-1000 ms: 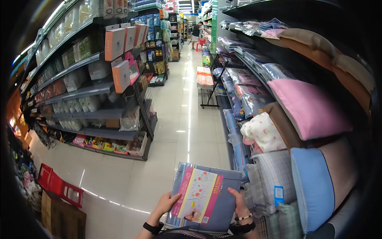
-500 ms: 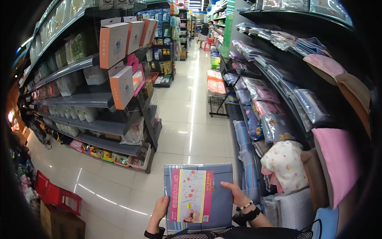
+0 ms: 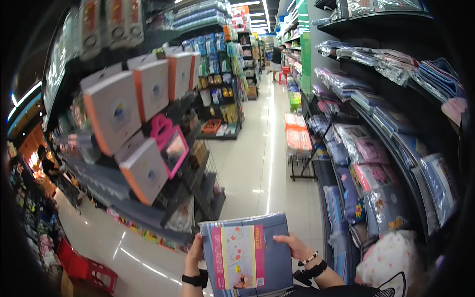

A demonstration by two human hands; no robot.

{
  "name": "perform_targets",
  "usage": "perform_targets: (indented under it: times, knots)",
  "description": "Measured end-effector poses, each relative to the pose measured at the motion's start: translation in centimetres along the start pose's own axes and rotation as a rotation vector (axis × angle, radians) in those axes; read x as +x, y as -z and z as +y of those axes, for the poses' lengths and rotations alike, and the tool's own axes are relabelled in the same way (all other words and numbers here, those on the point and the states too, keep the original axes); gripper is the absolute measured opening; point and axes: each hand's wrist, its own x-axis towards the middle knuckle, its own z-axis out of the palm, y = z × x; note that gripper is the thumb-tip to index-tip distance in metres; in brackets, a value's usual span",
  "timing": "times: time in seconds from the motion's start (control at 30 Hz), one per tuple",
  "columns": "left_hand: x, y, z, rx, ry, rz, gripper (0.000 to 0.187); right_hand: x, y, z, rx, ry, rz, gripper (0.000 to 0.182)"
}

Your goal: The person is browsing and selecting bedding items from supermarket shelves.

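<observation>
A packaged bed sheet (image 3: pixel 278 260), blue-grey and folded flat in clear plastic, is held in front of my body. Its pink-edged paper label (image 3: pixel 239 255) carries a flower print, lettering and a barcode. My left hand (image 3: pixel 195 251) grips the pack's left edge, fingers partly hidden behind it. At the right edge my right hand (image 3: pixel 298 246) clasps it with the thumb lying across the front. Both wrists wear dark bands, and a beaded bracelet is on the right one.
Left, a shelf unit holds white-and-orange boxes (image 3: pixel 113 110) and a pink-framed item (image 3: pixel 173 148). Right, shelves carry plastic-wrapped textiles (image 3: pixel 376 185). A tiled aisle (image 3: pixel 252 163) runs between, with a rack (image 3: pixel 303 166) along it. A red stool (image 3: pixel 89 270) stands lower left; people are farther off.
My view has moved forward and swung left, so the left shelf boxes look nearer and the right shelves shift rightward. The pack tilts slightly, still held in both hands.
</observation>
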Motion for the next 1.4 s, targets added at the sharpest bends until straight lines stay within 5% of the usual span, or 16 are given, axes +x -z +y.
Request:
perform_targets:
  times: [0.07,0.17,0.2,0.23,0.4,0.57,0.67,0.8,1.07,1.17,1.4]
  knots:
    - [4.9,-3.6,2.8,0.062,-0.051,-0.071,0.055,3.1,2.7,-3.4,0.05,-0.071,-0.014,0.037]
    - [11.0,-7.2,3.3,0.121,0.171,-0.081,0.041,6.6,6.7,-6.8,0.125,-0.139,-0.008,0.047]
    - [12.8,-9.0,2.9,0.039,0.21,0.06,0.036,7.4,8.0,-7.7,0.135,-0.142,0.007,0.047]
    - [14.5,-10.3,2.6,-0.041,0.248,0.204,0.03,8.3,9.2,-8.5,0.089,-0.049,0.027,0.053]
    - [26.2,-14.0,-1.2,-0.069,0.567,0.061,0.032,11.1,17.8,-11.9,0.108,0.296,0.248,0.066]
    - [38.0,-14.6,-9.1,-0.093,0.657,-0.225,0.038,16.3,23.1,-17.5,0.029,0.293,0.186,0.053]
    - [43.7,-12.7,-12.0,-0.184,0.705,-0.179,0.039,23.3,25.2,-18.3,0.18,0.236,0.237,0.037]
    - [50.5,-14.2,-4.0,-0.167,0.533,-0.111,0.042,32.9,24.2,-23.8,0.289,0.129,0.275,0.028]
    - [69.8,-6.0,-1.7,-0.258,0.505,-0.085,0.035,51.5,21.9,-36.7,0.224,0.144,0.146,0.029]
    - [73.0,-6.3,0.2,-0.19,0.338,0.064,0.041,56.5,22.9,-39.3,0.179,0.225,0.13,0.03]
    - [87.5,-7.1,-1.0,-0.159,0.402,0.094,0.045,66.8,28.0,-47.8,0.125,0.302,0.193,0.034]
